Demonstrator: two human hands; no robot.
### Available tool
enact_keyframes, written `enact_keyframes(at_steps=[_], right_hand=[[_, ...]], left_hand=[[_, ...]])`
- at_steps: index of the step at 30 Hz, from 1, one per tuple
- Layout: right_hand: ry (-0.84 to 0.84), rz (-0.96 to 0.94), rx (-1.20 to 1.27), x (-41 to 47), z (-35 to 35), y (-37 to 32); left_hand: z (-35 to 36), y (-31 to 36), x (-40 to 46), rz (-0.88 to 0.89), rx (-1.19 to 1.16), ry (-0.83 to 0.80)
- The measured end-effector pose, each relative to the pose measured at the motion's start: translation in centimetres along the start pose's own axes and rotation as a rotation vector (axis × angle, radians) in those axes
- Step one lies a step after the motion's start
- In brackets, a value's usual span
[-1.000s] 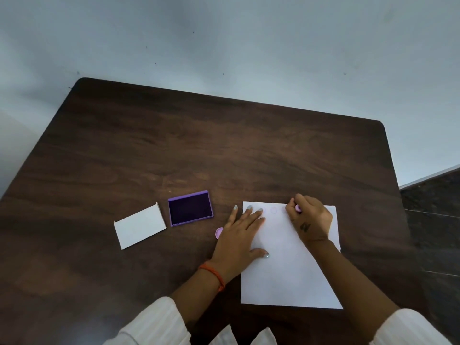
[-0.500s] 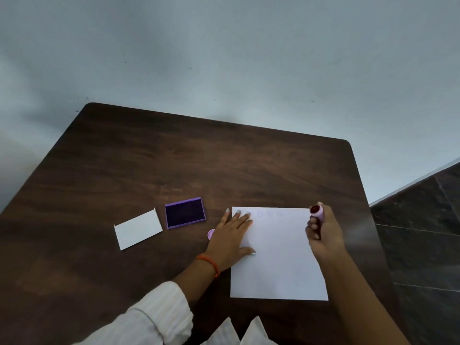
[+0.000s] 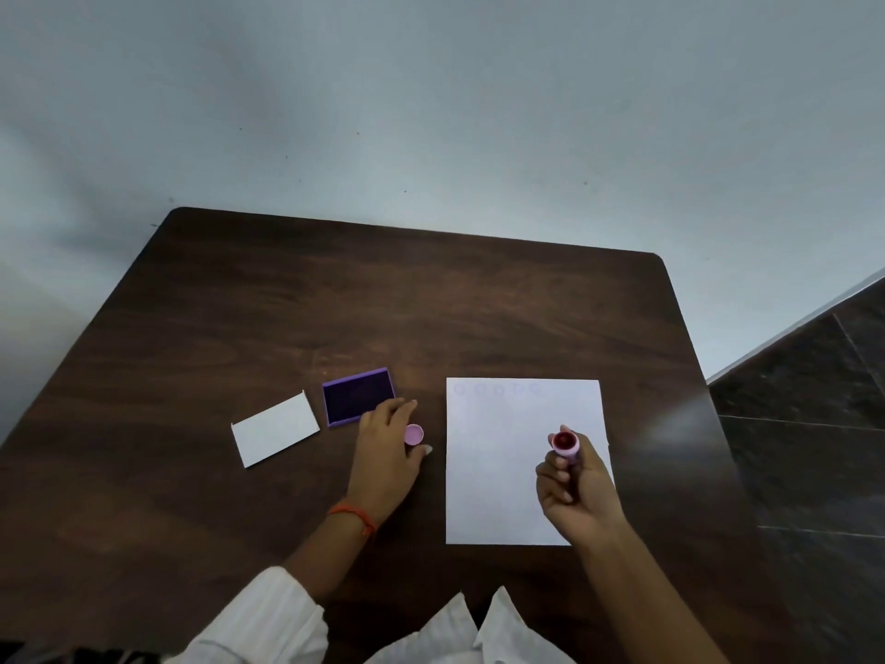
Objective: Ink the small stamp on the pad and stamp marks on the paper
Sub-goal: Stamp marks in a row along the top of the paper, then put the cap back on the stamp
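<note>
A white paper lies on the dark wooden table, with several faint round marks along its top edge. My right hand is shut on the small pink stamp and holds it above the paper's right half, red face turned up. The purple ink pad lies open left of the paper. My left hand rests flat on the table between pad and paper, fingertips at the pad's near corner. The stamp's pink cap sits between its thumb and forefinger, and no grip shows.
A white card, perhaps the pad's lid, lies left of the ink pad. The table's right edge runs close to the paper, with dark floor tiles beyond. A pale wall stands behind the table.
My right hand lifted the stamp off the paper's top edge, drew it back and turned its face up. My left hand slid off the paper, leftward to the cap and pad.
</note>
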State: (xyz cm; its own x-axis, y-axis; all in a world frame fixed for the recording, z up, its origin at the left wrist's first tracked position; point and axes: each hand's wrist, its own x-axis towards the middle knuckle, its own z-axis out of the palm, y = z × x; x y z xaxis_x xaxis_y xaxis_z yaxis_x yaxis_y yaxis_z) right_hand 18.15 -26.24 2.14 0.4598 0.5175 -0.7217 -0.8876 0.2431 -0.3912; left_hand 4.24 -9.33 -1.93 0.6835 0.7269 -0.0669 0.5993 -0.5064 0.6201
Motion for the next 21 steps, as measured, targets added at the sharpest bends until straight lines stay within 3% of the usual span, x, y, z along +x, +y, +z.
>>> enact_keyframes(at_steps=[9,21], right_hand=[[-0.033,0.051,-0.037,-0.2,1.0,1.3],[-0.038,0.039,-0.124,-1.2,2.0,1.9]], left_hand=[[0.1,0.0,0.4,-0.041,0.004,-0.003],[-1.6,1.4,-0.8,0.067,-0.102,0.016]])
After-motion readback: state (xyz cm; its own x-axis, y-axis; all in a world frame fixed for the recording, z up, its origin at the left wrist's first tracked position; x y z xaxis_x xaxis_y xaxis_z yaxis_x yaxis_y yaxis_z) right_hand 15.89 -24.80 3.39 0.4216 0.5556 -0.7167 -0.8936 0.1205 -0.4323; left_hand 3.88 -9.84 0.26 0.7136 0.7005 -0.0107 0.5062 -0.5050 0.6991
